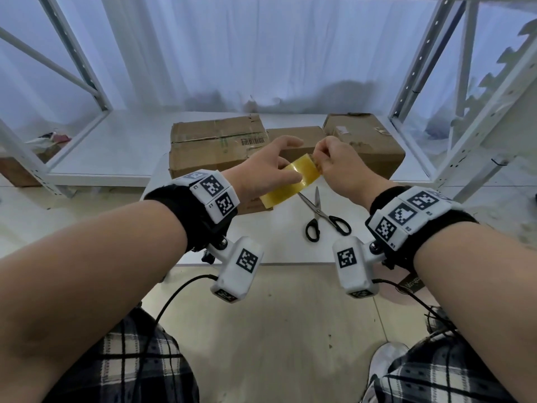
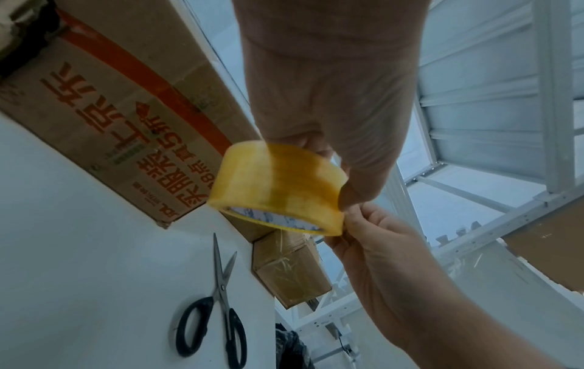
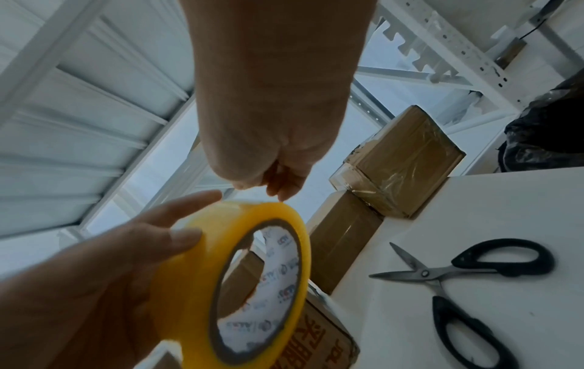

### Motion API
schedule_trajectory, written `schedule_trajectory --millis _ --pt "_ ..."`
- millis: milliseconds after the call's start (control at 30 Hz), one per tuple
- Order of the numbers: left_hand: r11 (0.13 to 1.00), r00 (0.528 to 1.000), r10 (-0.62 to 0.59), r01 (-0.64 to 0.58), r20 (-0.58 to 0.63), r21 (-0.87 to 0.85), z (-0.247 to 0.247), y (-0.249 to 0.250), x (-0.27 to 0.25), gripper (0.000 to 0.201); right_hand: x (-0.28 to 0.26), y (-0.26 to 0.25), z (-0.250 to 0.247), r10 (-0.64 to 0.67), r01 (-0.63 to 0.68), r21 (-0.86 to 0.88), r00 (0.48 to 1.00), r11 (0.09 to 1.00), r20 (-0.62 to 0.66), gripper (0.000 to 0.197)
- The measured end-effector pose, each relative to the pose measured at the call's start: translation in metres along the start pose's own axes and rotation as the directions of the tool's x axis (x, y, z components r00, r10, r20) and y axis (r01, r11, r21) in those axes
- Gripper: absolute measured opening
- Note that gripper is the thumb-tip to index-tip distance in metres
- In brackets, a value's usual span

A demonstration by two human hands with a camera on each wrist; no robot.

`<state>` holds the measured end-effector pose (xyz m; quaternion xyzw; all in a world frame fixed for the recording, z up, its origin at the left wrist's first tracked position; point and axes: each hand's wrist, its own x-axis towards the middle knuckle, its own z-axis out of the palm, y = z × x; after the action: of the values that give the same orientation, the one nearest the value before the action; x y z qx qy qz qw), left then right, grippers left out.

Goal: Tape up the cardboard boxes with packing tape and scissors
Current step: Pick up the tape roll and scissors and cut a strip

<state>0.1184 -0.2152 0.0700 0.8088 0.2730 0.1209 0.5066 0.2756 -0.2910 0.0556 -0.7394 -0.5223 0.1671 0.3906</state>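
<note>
Tape roll [image 1: 290, 181] held up just above the scissors [image 1: 322, 218], left hand [image 1: 261, 173] gripping its rim; right hand [image 1: 334, 161] pinching the roll's right edge, likely tape end; boxes [image 1: 215, 144] beyond.

Black wristbands [image 1: 186, 210] carry white marker-printed camera blocks [image 1: 236, 269], black cables, over plaid trousers [image 1: 130, 362].

— What can't you make out?
— The left hand [image 1: 263, 170] covers part of the tape roll [image 1: 290, 183]; the roll's loose end is too small to tell.
— And the boxes?
— The printed box [image 2: 120, 119] is cut off by the left wrist view's edge.
</note>
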Motion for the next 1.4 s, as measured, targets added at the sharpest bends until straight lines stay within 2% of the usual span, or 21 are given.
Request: schedule_trajectory --millis 67,133,200,233,300,367,500,633,800,933,1067,1133,1233,1400 --pt "0.999 1.000 0.016 -0.016 0.003 -0.031 -0.003 -0.001 -0.002 0.056 0.000 -0.002 0.000 0.030 -0.030 0.072 1.000 0.997 0.000 0.009" --pt "0.999 1.000 0.022 -0.022 0.016 -0.027 -0.005 -0.003 -0.003 0.052 -0.002 -0.002 -0.001 0.074 -0.072 0.220 0.997 0.973 -0.001 0.003" --pt "1.000 1.000 0.019 -0.019 0.017 -0.014 -0.006 -0.005 -0.005 0.048 -0.003 -0.001 -0.004 0.110 -0.108 0.400 0.994 0.910 0.017 0.010" --pt "1.000 1.000 0.017 -0.017 0.011 -0.016 -0.007 -0.006 -0.005 0.047 -0.004 0.001 -0.006 0.111 -0.115 0.421 0.993 0.900 0.035 0.016" --pt "0.999 1.000 0.019 -0.020 -0.012 -0.030 -0.008 -0.006 -0.005 0.046 -0.006 0.003 -0.006 0.095 -0.120 0.350 0.992 0.929 0.089 0.021" --pt "0.999 0.999 0.029 -0.030 -0.033 -0.027 -0.009 -0.005 -0.005 0.045 -0.009 0.003 -0.002 0.077 -0.103 0.320 0.993 0.942 0.093 0.018" --pt "0.999 0.999 0.037 -0.037 -0.033 -0.009 -0.008 -0.006 -0.006 0.046 -0.010 -0.003 0.007 0.049 -0.023 0.359 0.997 0.933 -0.064 0.009" --pt "0.999 0.999 0.033 -0.033 -0.022 -0.001 -0.009 -0.006 -0.007 0.046 -0.006 -0.006 0.013 0.039 -0.010 0.214 0.990 0.977 -0.134 0.006" --pt "0.998 0.998 0.058 -0.058 0.010 0.010 -0.008 -0.003 -0.009 0.041 -0.003 -0.006 0.012 0.016 -0.015 0.017 0.997 1.000 -0.076 0.009" --pt "0.999 0.998 0.050 -0.050 -0.027 0.016 -0.011 -0.007 -0.007 0.038 -0.003 -0.015 0.006 -0.023 0.024 0.032 0.999 0.999 -0.030 0.018" --pt "0.995 0.998 0.059 -0.056 -0.036 0.077 -0.010 -0.007 -0.004 0.046 -0.003 -0.022 0.000 -0.039 0.039 0.020 0.999 0.999 -0.021 0.022" --pt "0.985 0.992 0.092 -0.077 -0.086 0.155 -0.009 -0.009 -0.001 0.048 -0.002 -0.026 0.000 -0.070 0.070 0.007 0.997 0.998 -0.036 0.018" --pt "0.957 0.974 0.164 -0.119 -0.157 0.266 -0.011 -0.012 0.000 0.040 0.000 -0.030 0.001 -0.114 0.115 0.020 0.993 0.993 -0.033 0.008" --pt "0.936 0.966 0.251 -0.228 -0.055 0.269 -0.004 -0.010 -0.004 0.026 0.006 -0.020 -0.003 -0.085 0.080 -0.070 0.993 0.994 -0.085 0.007"
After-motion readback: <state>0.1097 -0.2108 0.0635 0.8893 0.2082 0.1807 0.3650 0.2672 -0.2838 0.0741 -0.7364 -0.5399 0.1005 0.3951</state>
